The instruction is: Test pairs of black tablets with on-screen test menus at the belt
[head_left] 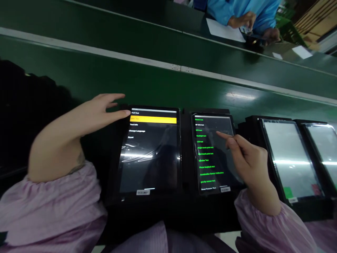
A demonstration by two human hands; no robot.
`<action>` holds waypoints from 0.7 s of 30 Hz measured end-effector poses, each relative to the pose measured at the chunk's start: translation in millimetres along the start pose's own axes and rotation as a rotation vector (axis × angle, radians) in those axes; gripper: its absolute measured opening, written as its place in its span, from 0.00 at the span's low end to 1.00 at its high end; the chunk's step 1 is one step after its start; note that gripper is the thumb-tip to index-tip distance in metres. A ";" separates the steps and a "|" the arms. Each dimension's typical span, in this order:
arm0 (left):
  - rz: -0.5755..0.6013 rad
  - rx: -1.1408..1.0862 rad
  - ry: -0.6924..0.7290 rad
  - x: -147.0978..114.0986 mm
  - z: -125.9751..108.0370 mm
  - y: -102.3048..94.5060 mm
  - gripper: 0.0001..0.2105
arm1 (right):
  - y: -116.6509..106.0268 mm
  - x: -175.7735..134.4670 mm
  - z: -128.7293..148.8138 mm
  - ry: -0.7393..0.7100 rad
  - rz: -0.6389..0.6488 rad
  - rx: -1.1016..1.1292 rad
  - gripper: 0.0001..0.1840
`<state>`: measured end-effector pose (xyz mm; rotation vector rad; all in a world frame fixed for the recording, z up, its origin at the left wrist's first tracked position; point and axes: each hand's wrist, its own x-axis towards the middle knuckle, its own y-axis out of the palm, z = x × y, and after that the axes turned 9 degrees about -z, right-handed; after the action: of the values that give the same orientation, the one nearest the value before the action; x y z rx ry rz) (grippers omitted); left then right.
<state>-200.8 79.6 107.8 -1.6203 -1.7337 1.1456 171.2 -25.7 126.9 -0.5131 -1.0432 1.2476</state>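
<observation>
The left grip is standing open with nothing in it, its wrist bending sharply so that the digits are pointing rightward while the forearm is slanting up out of a pink-purple sleeve. Its nearest fingertip is sitting at the top left corner of the left tablet, which is lying just right of that grip and showing a short menu with one yellow bar; whether the finger is pressing cannot be told.

The right grip is also holding nothing that shows. Its index finger is pointing left over the right tablet, the other fingers are curling loosely under, and it is hiding part of that tablet's right edge. The tablet is lying beneath and left of this grip, showing a list mostly in green letters; contact with the glass is unclear.

To the right of the right grip, a pale-screened tablet and another pale tablet are lying in a row. Beyond both grips, the green worktop is stretching away past a pale strip. Farther off, beyond the right grip, a co-worker in blue sleeves is sitting behind a white sheet
</observation>
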 end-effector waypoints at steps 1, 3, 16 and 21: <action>-0.010 -0.013 0.008 -0.2 3.5 -0.3 0.37 | -0.3 -1.1 -0.2 0.005 0.016 0.003 0.19; -0.010 -0.011 0.042 -0.2 9.7 -0.1 0.39 | -0.3 -2.7 -0.4 0.013 0.044 0.012 0.19; 0.210 -0.020 0.004 -1.8 20.0 -12.5 0.53 | 4.7 -7.1 -6.0 -0.045 -0.035 -0.010 0.21; 0.235 0.056 0.037 1.6 19.1 -2.4 0.59 | -1.8 -11.6 -5.3 0.009 -0.028 0.007 0.21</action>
<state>-218.1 76.8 99.6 -1.8348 -1.5036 1.2502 177.1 -35.9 121.7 -0.4966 -1.0343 1.2229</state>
